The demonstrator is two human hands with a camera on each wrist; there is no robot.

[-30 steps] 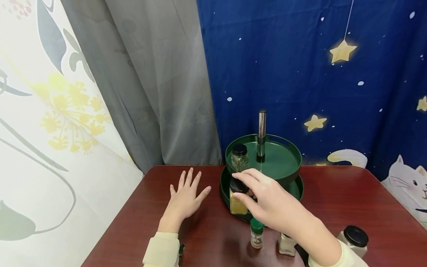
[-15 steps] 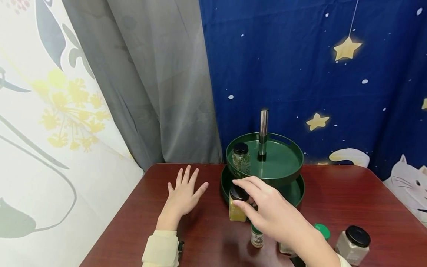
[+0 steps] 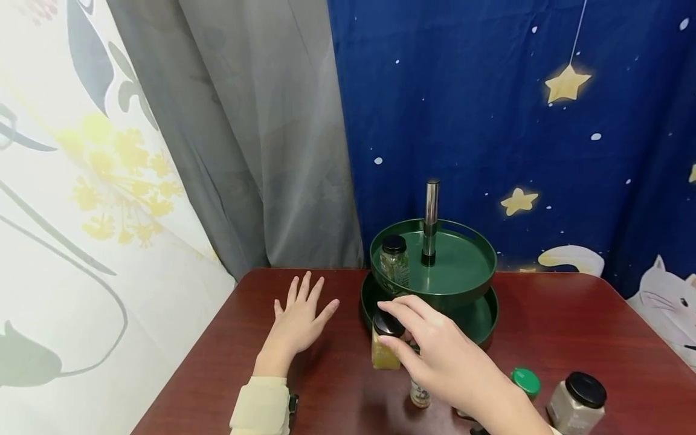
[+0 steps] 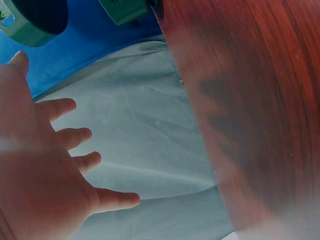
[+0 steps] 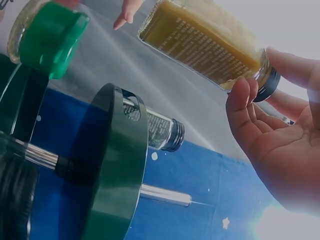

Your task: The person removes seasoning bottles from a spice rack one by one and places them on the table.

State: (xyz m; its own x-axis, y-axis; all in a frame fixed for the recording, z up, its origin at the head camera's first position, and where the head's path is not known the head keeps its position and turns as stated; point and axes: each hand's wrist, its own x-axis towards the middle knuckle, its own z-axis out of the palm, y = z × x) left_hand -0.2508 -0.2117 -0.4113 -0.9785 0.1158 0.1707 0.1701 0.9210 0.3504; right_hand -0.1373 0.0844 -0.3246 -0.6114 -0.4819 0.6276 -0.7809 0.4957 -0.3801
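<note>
With fingertips and thumb, my right hand grips the black lid of a square glass spice jar filled with yellow powder. In the right wrist view the jar is off the table, its printed side showing. Behind it stands a green two-tier turntable rack with an upper tray, a lower tray and a chrome post. A jar of green herbs sits on the upper tray's left. My left hand, fingers spread and holding nothing, is over the table left of the rack.
A small shaker bottle stands partly hidden under my right hand. Right of my forearm are a green-lidded container and a black-lidded jar of pale powder. Grey and blue star-print curtains hang behind the red-brown table.
My right hand has drawn the yellow spice jar from the lower tray's front edge toward me, out over the table. My left hand stays nearly in place.
</note>
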